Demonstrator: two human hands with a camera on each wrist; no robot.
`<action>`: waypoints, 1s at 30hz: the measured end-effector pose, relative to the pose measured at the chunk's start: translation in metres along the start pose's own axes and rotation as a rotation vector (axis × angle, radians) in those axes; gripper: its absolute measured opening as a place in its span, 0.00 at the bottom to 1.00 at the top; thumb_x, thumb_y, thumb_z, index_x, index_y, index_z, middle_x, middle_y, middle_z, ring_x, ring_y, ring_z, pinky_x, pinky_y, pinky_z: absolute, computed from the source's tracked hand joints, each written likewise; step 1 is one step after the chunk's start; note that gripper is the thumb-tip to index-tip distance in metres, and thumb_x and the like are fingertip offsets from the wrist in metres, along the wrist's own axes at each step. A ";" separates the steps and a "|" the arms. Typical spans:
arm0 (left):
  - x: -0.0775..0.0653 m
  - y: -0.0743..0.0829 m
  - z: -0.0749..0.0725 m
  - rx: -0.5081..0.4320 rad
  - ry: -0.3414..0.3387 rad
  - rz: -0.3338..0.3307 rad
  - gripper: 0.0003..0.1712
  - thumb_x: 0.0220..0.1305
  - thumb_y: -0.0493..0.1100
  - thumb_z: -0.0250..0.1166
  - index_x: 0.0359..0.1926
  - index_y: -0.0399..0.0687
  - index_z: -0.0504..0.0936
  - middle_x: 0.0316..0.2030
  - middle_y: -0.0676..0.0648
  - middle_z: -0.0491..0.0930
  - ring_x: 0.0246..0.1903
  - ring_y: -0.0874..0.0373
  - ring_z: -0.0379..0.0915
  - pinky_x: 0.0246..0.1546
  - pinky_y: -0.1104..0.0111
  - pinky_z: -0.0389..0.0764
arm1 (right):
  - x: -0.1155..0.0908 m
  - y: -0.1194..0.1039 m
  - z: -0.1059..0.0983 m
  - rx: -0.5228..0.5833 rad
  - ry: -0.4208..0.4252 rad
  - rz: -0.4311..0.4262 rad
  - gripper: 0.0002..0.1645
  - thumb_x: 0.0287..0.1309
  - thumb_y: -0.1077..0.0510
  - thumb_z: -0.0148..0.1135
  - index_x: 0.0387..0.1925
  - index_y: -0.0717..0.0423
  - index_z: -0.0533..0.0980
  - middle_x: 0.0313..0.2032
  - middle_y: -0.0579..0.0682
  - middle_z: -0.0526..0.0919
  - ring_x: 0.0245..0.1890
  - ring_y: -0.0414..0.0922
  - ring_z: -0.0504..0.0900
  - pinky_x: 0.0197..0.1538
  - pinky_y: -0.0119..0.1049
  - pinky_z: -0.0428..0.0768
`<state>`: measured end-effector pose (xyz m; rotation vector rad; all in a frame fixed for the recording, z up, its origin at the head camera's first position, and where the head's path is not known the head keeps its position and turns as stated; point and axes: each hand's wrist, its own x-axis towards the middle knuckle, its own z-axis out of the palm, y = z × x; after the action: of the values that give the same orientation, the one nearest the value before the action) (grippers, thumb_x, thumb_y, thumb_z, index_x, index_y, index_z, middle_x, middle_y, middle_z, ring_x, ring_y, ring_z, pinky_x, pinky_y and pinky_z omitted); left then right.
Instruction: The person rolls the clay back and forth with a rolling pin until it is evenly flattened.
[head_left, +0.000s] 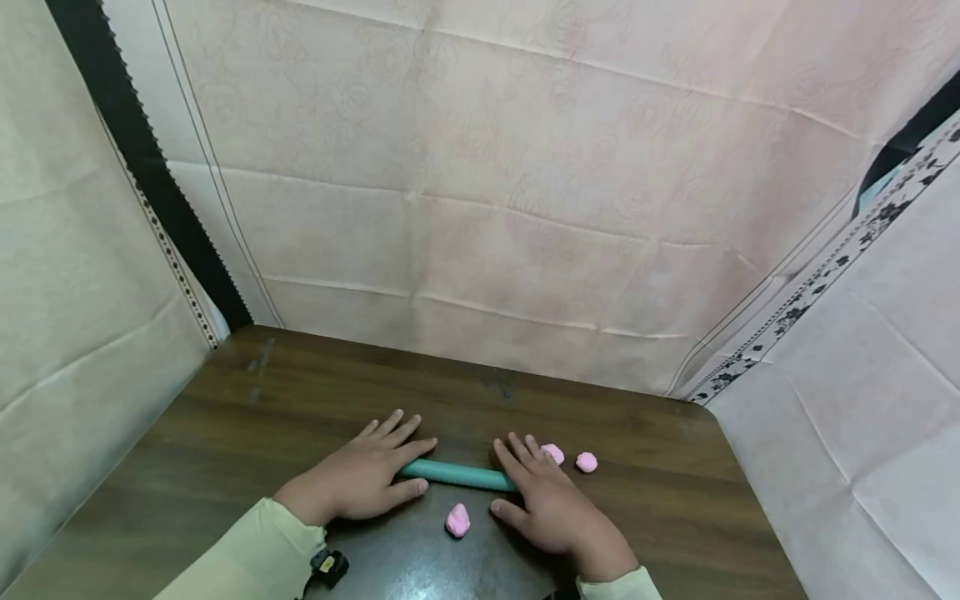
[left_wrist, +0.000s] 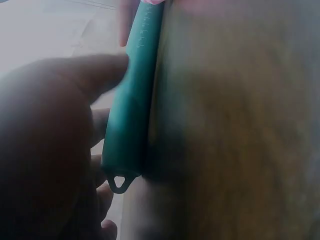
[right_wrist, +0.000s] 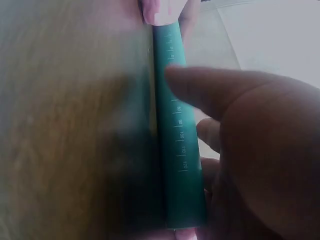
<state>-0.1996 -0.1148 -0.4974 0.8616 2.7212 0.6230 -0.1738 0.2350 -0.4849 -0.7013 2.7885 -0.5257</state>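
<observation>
A green rolling pin [head_left: 467, 475] with printed scale marks lies crosswise on the table between both hands. Over its left end, my left hand [head_left: 367, 475] rests with fingers spread and straight; the pin's small hanging loop [left_wrist: 119, 184] shows in the left wrist view. The right hand [head_left: 551, 504] lies over the other end, fingers extended, hiding that end in the head view. Scale numbers on the rolling pin [right_wrist: 181, 135] show beside the right thumb [right_wrist: 200, 85]. A pink dough-like lump [head_left: 457, 521] sits on the near side of the pin, between the hands.
Beyond the right fingers are two more pink lumps, one partly hidden [head_left: 553, 453] and one in full view [head_left: 587, 462]. The brown wooden table [head_left: 247, 442] ends at a pale cloth wall [head_left: 480, 208], with further cloth hanging at left and right.
</observation>
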 end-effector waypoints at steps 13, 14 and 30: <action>0.001 0.004 -0.001 0.032 0.005 0.048 0.30 0.88 0.56 0.60 0.84 0.59 0.75 0.88 0.42 0.63 0.88 0.41 0.57 0.83 0.38 0.66 | 0.001 -0.005 0.001 -0.104 -0.005 -0.044 0.40 0.84 0.58 0.61 0.90 0.53 0.60 0.89 0.59 0.61 0.89 0.66 0.56 0.86 0.67 0.61; 0.001 0.005 -0.001 0.037 0.013 0.054 0.29 0.88 0.54 0.62 0.83 0.58 0.76 0.87 0.42 0.65 0.87 0.41 0.59 0.82 0.39 0.69 | 0.001 -0.005 0.001 -0.108 -0.004 -0.048 0.40 0.84 0.59 0.61 0.89 0.53 0.61 0.88 0.59 0.62 0.89 0.66 0.57 0.86 0.67 0.63; 0.005 0.011 0.003 0.110 0.096 0.160 0.26 0.85 0.43 0.66 0.78 0.52 0.81 0.72 0.48 0.85 0.71 0.50 0.83 0.68 0.49 0.86 | -0.002 -0.009 -0.005 -0.154 0.019 -0.025 0.33 0.81 0.57 0.68 0.81 0.45 0.75 0.82 0.46 0.75 0.79 0.50 0.78 0.73 0.55 0.83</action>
<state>-0.1973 -0.1023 -0.4952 1.1130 2.8145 0.5630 -0.1696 0.2298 -0.4760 -0.7670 2.8640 -0.3263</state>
